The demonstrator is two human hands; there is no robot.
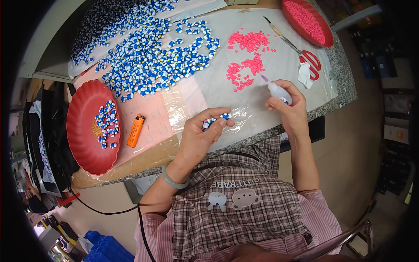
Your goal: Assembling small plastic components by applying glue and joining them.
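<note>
My left hand (205, 131) is closed around several small blue-and-white pieces, with one piece (225, 116) pinched at the fingertips. In my right hand (289, 105) is a small white squeeze bottle (279, 92) with a thin purple nozzle tip (264, 78), which points up toward the pink pieces. Those small pink pieces (252, 64) lie in loose clusters on the covered tabletop beyond both hands. A broad spread of blue-and-white pieces (157, 65) covers the table to the left of them.
A red scalloped bowl (80, 126) at the left holds more blue-and-white pieces, beside an orange lighter (136, 130). At the far right stand a red bowl (327, 40) of pink pieces, red-handled scissors (310, 61), a pointed tool (274, 28) and crumpled tissue (304, 75). Dark pieces (98, 22) lie far left.
</note>
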